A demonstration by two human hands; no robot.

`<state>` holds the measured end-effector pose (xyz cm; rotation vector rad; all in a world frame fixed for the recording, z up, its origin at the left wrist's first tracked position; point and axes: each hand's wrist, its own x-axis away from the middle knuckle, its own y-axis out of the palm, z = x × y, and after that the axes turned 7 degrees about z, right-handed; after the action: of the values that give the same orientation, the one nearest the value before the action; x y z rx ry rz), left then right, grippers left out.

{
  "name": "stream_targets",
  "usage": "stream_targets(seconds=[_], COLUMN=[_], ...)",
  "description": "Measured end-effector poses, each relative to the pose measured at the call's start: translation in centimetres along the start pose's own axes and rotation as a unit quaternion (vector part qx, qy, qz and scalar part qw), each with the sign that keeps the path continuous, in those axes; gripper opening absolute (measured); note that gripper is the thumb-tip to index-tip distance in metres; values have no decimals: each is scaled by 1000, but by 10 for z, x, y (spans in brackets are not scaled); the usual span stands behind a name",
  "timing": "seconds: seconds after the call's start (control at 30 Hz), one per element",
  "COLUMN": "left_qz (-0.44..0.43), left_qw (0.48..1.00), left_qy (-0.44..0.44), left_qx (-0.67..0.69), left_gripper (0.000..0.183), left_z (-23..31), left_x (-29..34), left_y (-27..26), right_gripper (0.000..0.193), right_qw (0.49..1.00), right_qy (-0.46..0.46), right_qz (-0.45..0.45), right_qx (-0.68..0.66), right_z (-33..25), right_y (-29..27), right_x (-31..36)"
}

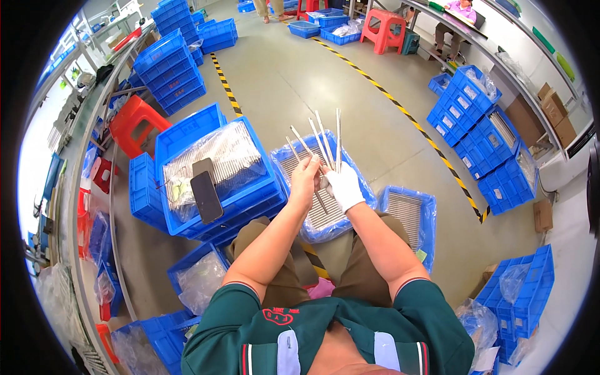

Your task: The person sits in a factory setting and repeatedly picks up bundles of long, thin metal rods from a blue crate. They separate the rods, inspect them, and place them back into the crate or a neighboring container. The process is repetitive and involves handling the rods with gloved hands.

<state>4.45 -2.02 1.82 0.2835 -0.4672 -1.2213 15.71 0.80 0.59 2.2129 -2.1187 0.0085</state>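
Note:
Both hands are close together in front of me, over a blue crate [325, 235] lined with clear plastic and filled with rows of thin metal rods [330, 219]. My left hand [304, 182], bare, is closed around slim metal rods, one of which points down below the fingers. In a white glove, my right hand [344, 187] is also closed, with metal rods [339, 139] standing up from it. Several held rods fan out upward and away from me. Where the hands meet, the fingers partly cover each other, so which hand grips each rod is hard to tell.
At left, a blue crate stack [250, 209] bears plastic-covered rods [219, 153] and a dark phone [207, 192]. Another rod crate [431, 215] sits right of my knee. Red stools [139, 125], stacked crates [481, 134] and striped floor tape [406, 112] surround me. A seated person [459, 15] works far right.

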Motion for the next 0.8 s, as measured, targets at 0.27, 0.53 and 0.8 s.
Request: stream_targets(seconds=[0.27, 0.53, 0.8], left_qz=[-8, -163, -207], left_qw=[999, 969, 961], left_qy=[-21, -154, -148], left_qx=[-31, -101, -109], left_gripper=[20, 16, 25], left_z=[-4, 4, -5], left_x=[1, 12, 21], left_y=[5, -2, 3], right_gripper=[12, 16, 18], right_qw=[999, 958, 977], right_qy=[12, 200, 105], right_qz=[5, -78, 81], right_qx=[38, -189, -168], right_z=[2, -34, -13], right_y=[-8, -23, -26], right_x=[-15, -18, -45])
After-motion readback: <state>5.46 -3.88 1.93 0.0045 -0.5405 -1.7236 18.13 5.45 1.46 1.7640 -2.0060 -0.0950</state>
